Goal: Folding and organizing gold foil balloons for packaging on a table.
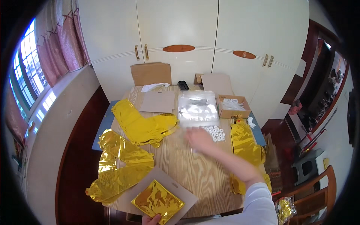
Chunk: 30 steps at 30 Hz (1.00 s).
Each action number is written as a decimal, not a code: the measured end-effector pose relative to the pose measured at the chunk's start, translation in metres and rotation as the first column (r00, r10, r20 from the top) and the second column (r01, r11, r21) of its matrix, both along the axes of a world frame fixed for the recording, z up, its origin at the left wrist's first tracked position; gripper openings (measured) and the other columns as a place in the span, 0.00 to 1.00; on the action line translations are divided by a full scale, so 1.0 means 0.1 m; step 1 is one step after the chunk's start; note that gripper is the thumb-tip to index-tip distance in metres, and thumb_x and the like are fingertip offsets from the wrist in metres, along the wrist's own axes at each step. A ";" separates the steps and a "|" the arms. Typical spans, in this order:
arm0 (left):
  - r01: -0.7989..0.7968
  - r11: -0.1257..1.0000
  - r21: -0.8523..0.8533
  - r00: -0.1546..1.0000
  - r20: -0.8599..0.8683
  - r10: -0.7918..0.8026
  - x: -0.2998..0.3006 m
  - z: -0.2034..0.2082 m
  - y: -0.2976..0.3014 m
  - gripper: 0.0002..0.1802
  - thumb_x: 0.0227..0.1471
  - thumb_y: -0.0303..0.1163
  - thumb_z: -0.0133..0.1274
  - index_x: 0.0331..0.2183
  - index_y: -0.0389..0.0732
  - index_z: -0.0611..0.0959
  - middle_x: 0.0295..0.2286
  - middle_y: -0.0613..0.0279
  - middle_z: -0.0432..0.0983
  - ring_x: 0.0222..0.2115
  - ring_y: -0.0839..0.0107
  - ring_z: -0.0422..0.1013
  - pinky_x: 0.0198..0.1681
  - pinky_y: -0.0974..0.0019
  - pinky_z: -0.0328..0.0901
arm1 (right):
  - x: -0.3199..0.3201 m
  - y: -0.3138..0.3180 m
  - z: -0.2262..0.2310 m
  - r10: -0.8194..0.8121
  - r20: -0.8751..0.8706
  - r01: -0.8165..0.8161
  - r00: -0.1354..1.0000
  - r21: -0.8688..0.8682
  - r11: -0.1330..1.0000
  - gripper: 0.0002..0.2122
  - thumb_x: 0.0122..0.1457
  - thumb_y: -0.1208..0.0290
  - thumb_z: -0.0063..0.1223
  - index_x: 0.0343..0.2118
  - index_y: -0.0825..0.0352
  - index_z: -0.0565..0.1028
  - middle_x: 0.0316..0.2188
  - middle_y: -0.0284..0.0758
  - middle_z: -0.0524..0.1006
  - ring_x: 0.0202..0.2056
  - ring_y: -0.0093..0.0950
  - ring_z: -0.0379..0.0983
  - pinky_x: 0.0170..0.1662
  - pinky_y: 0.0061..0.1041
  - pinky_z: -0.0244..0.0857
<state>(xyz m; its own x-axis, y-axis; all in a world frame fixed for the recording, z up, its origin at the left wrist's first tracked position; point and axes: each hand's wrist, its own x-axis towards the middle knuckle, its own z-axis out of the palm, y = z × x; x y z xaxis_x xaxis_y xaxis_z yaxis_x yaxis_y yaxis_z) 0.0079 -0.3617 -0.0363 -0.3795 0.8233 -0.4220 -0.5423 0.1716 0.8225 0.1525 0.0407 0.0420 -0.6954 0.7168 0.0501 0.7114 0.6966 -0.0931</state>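
Observation:
At the near edge of the table my left hand [152,220] is closed on a folded gold foil balloon [159,200], its thumb on the foil. Under the foil lies a grey-brown card [189,197] with a hang hole. My right hand [199,139] reaches across to the middle of the table, beside several small white rings [218,133]. Its fingers are blurred, and whether they grip anything is unclear. Just beyond it lies a stack of clear plastic bags [198,108].
Flat gold foil balloons lie at the left [123,165], far left [144,123] and right [245,144]. Another card [159,102] is at the back. An open cardboard box [234,107] holds white strips. A wooden chair [330,187] stands at the right.

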 end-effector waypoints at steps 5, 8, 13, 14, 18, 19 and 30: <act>0.081 0.997 0.020 0.993 0.085 -0.082 0.02 -0.23 -0.20 0.15 0.56 0.21 0.51 0.46 0.30 0.77 0.43 0.55 0.78 0.43 0.67 0.75 0.49 0.61 0.69 | 0.17 -0.88 -0.73 0.012 0.030 -0.015 0.999 0.107 0.994 0.25 0.65 0.53 0.39 0.52 0.71 0.72 0.57 0.44 0.68 0.58 0.40 0.65 0.56 0.41 0.61; 0.148 0.988 -0.050 0.984 0.109 -0.142 0.13 -0.14 -0.23 0.14 0.56 0.21 0.51 0.46 0.29 0.78 0.43 0.54 0.78 0.42 0.67 0.75 0.49 0.62 0.68 | 0.19 -1.15 -0.84 -0.090 -0.050 0.095 0.995 0.110 0.989 0.27 0.64 0.50 0.42 0.53 0.71 0.70 0.62 0.43 0.63 0.58 0.41 0.64 0.58 0.41 0.60; 0.196 0.975 -0.106 0.971 0.157 -0.178 0.18 -0.34 -0.26 0.13 0.56 0.20 0.51 0.44 0.28 0.78 0.42 0.53 0.78 0.41 0.66 0.75 0.47 0.63 0.69 | 0.36 -1.33 -0.59 0.137 -0.164 -0.125 0.977 0.084 0.989 0.24 0.58 0.54 0.52 0.50 0.68 0.73 0.55 0.41 0.69 0.59 0.37 0.63 0.54 0.39 0.63; 0.189 0.974 -0.128 0.971 0.175 -0.166 0.19 -0.32 -0.24 0.12 0.56 0.20 0.51 0.44 0.28 0.78 0.41 0.53 0.78 0.40 0.66 0.75 0.47 0.63 0.69 | 0.41 -1.33 -0.63 0.182 -0.162 -0.166 0.970 0.109 0.980 0.22 0.57 0.55 0.53 0.48 0.68 0.73 0.52 0.40 0.71 0.56 0.36 0.65 0.53 0.39 0.64; 0.176 0.978 -0.111 0.968 0.198 -0.152 0.27 -0.21 -0.25 0.12 0.57 0.21 0.50 0.43 0.28 0.78 0.41 0.52 0.78 0.40 0.66 0.75 0.46 0.63 0.70 | 0.54 -1.36 -0.84 0.290 -0.163 -0.258 0.943 0.193 0.947 0.16 0.53 0.61 0.56 0.40 0.67 0.76 0.42 0.36 0.76 0.47 0.32 0.72 0.45 0.33 0.69; 0.178 0.979 -0.104 0.966 0.206 -0.154 0.26 -0.24 -0.26 0.12 0.58 0.21 0.51 0.44 0.27 0.78 0.42 0.52 0.78 0.40 0.67 0.75 0.46 0.64 0.69 | 0.55 -1.38 -0.85 0.303 -0.169 -0.266 0.938 0.211 0.941 0.14 0.52 0.63 0.56 0.38 0.66 0.77 0.40 0.35 0.77 0.44 0.31 0.74 0.43 0.32 0.71; 0.123 0.990 -0.072 0.973 0.206 -0.106 0.27 -0.17 -0.21 0.12 0.59 0.22 0.50 0.45 0.29 0.76 0.43 0.52 0.77 0.41 0.66 0.75 0.46 0.62 0.71 | 0.43 -1.50 -0.78 0.441 -0.324 -0.325 0.837 0.353 0.877 0.07 0.50 0.72 0.53 0.33 0.63 0.79 0.30 0.32 0.78 0.34 0.29 0.77 0.35 0.27 0.71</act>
